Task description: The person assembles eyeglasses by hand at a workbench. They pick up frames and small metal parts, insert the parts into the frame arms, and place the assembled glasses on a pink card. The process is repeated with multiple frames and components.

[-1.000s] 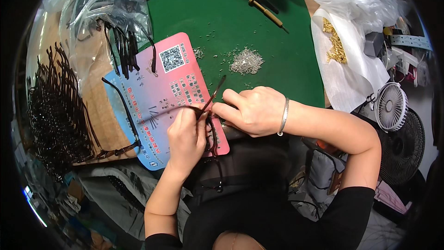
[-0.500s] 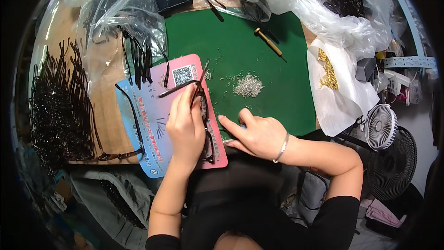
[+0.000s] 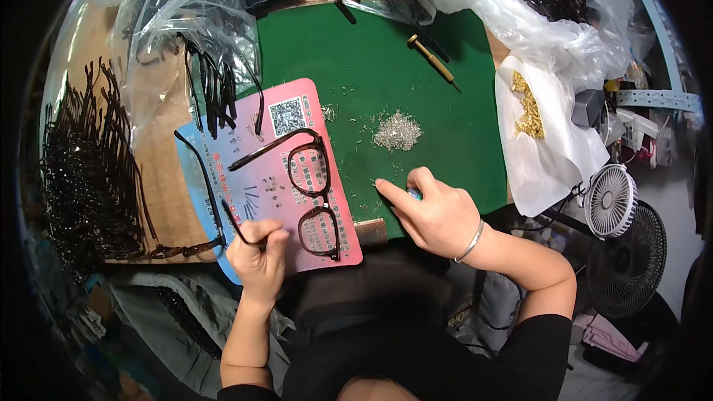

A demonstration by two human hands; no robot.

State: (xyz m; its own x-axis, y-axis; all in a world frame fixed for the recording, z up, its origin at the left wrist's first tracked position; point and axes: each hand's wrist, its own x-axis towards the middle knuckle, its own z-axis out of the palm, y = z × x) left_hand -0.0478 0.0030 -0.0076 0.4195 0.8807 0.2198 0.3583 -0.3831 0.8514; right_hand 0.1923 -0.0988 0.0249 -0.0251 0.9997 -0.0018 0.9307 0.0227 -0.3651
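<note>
Black eyeglasses (image 3: 324,200) lie on a pink and blue printed mat (image 3: 336,145), with one temple stretched out to the left at the upper end. Beside their lower lens, my left hand (image 3: 256,260) is closed round a loose dark temple (image 3: 232,217), whose tip sticks out up and to the left. My right hand (image 3: 438,212) hovers over the near edge of the green mat (image 3: 453,152), fingers bent round a small blue thing (image 3: 414,194) mostly hidden in the palm. Its index fingertip is just below a pile of tiny silvery screws (image 3: 397,132).
Dark frames (image 3: 93,178) are stacked at the left, near loose temples (image 3: 215,93) in clear plastic. A brass-coloured screwdriver (image 3: 433,62) lies at the back right. Small gold parts (image 3: 529,115) rest on white paper (image 3: 516,167). Two fans (image 3: 611,202) stand at the right.
My left hand has let go of the eyeglasses, moved down and left, and taken hold of a temple. The eyeglasses now lie on the printed mat. My right hand has shifted right.
</note>
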